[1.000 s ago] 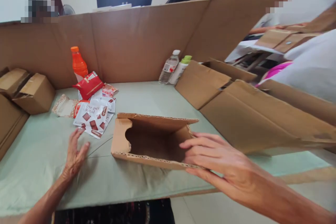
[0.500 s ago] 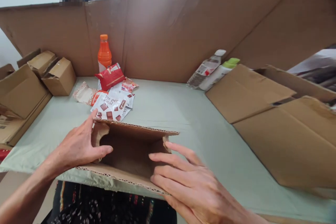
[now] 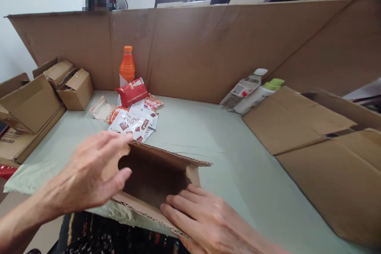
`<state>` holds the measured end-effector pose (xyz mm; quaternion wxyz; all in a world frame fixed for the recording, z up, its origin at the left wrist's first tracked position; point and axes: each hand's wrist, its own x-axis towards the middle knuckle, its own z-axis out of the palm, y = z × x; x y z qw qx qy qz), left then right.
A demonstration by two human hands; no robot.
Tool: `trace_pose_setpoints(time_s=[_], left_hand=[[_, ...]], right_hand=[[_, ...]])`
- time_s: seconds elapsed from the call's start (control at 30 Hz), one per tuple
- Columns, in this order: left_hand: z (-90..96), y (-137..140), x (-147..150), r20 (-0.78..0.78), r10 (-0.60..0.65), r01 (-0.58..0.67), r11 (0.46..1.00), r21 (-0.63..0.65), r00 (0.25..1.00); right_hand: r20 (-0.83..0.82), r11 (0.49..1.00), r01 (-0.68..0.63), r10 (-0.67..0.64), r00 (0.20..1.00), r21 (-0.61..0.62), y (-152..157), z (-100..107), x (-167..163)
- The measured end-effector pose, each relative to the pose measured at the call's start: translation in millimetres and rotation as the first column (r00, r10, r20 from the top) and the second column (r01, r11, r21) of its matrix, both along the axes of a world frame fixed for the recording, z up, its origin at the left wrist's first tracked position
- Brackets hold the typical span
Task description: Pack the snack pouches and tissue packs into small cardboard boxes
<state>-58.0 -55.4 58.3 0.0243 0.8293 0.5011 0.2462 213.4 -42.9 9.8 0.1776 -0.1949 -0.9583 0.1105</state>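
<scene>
An open-topped cardboard box (image 3: 168, 156) stands at the table's near edge, its dark inside showing no contents. My right hand (image 3: 205, 218) grips the near wall at the right, fingers over the rim and thumb mostly hidden outside. Over the box's left end is my left hand (image 3: 95, 170), slightly blurred, thumb apart from the fingers. Whether it touches the cardboard I cannot tell. Just beyond lie white snack pouches (image 3: 131, 122) printed with brown squares, a red packet (image 3: 131, 92) and an orange-and-white packet (image 3: 104, 110).
An orange drink bottle (image 3: 127, 67) stands by the cardboard screen (image 3: 190, 51). A clear bottle (image 3: 242, 90) and a white bottle with green cap (image 3: 258, 96) lean at the right, beside a large carton (image 3: 324, 166). Small boxes (image 3: 77, 91) stand at the left on the pale green tablecloth (image 3: 232, 166).
My left hand has lifted from its hold on the box's left end. My right fingers have drawn together on the near wall. The camera view has shifted slightly.
</scene>
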Motion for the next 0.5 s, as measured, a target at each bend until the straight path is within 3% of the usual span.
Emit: trace_pose_setpoints(time_s=[0.1,0.17,0.27,0.4,0.5], left_hand=[[4.5,4.2,11.9,-0.155,-0.316,0.285,0.939,-0.192,0.936],[4.4,7.6,16.5,-0.216,-0.374,0.311,0.91,-0.276,0.902],[3.1,9.1,15.8,-0.256,-0.316,0.249,0.932,-0.263,0.913],[-0.5,3.9,3.2,-0.326,-0.144,0.097,0.983,-0.156,0.934],[-7.4,-5.6,-8.9,-0.275,-0.06,0.024,0.991,-0.134,0.959]], right_hand=[[0.026,1.0,-0.002,0.002,1.0,-0.009,-0.3,-1.4,0.7],[0.027,1.0,0.001,0.0,1.0,-0.012,-1.0,-2.4,1.5],[-0.019,1.0,0.017,-0.018,1.0,-0.005,-1.7,-5.0,2.6],[-0.097,0.996,0.072,-0.067,0.993,0.052,-0.9,-10.5,4.0],[-0.139,0.995,0.081,-0.072,0.988,0.062,0.9,-9.9,6.3]])
